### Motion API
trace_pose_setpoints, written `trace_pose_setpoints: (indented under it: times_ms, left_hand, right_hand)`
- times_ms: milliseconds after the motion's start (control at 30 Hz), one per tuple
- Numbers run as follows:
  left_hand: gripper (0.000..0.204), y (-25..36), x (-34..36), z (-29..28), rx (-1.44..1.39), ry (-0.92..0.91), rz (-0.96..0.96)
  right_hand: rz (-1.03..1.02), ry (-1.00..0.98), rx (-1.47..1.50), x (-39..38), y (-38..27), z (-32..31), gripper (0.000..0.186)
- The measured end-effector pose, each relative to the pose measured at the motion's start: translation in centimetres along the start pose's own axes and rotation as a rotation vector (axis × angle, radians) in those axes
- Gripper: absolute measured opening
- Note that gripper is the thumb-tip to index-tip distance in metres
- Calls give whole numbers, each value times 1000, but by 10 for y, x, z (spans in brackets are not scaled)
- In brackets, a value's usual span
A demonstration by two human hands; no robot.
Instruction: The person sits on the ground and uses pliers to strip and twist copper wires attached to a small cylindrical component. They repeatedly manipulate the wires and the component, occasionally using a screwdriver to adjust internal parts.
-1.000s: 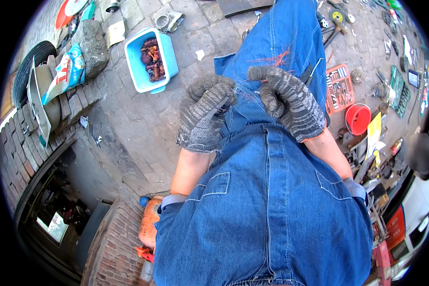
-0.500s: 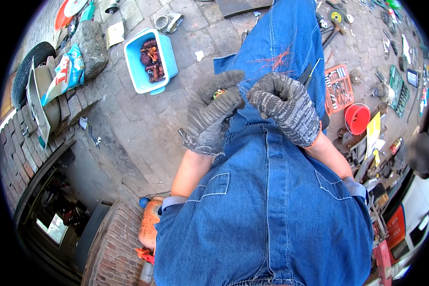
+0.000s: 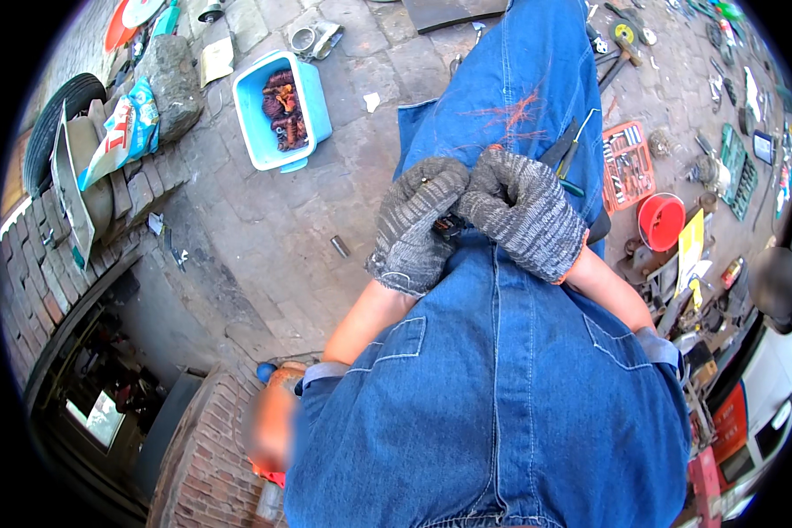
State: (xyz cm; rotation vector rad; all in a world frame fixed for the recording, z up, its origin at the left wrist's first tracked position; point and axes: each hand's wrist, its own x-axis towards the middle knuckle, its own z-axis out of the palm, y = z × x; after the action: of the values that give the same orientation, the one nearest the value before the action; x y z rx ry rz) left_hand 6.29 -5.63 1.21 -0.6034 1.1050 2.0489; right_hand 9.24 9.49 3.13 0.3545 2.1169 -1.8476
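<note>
Both hands wear grey knitted gloves and meet over my denim-covered lap. My left hand (image 3: 421,224) curls round a small dark part (image 3: 449,226), mostly hidden by the fingers; its kind cannot be made out. My right hand (image 3: 530,209) is closed beside it, thumb and fingers pinched, with a bit of reddish material at the fingertips. Thin copper-coloured wires (image 3: 517,114) lie loose on the denim just beyond the hands. To their right, dark-bladed cutters (image 3: 558,150) and a thin-shafted tool (image 3: 577,141) rest on my leg.
A light-blue basin (image 3: 317,114) holding copper windings stands on the paving to the left. A small metal cylinder (image 3: 340,245) lies closer. At right are a red bucket (image 3: 661,222), an orange socket set (image 3: 627,163), a hammer (image 3: 623,60) and a green tool case (image 3: 737,172).
My left hand has moved right, against my right hand, and its fingers have closed further. The dark part now shows between the hands. The metal cylinder on the paving is now uncovered.
</note>
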Motion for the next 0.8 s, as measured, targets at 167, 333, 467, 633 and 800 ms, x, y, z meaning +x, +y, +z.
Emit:
trace_pose_setpoints:
  times_ms: [167, 333, 467, 633, 800]
  left_hand:
    - [16, -7, 5, -7, -150, 63, -40]
    - [11, 9, 30, -25, -422, -93, 104]
    - [13, 26, 26, -36, -211, -6, 219]
    - [21, 26, 16, -23, 128, -65, 143]
    - [22, 23, 7, -2, 321, 3, 70]
  right_hand:
    - [12, -35, 0, 4, 2, 4, 14]
    - [-41, -80, 66, -5, 14, 13, 12]
    - [-3, -32, 158, -2, 11, -7, 16]
    - [-80, 138, 251, 14, 8, -15, 22]
    - [-51, 38, 181, 19, 0, -11, 22]
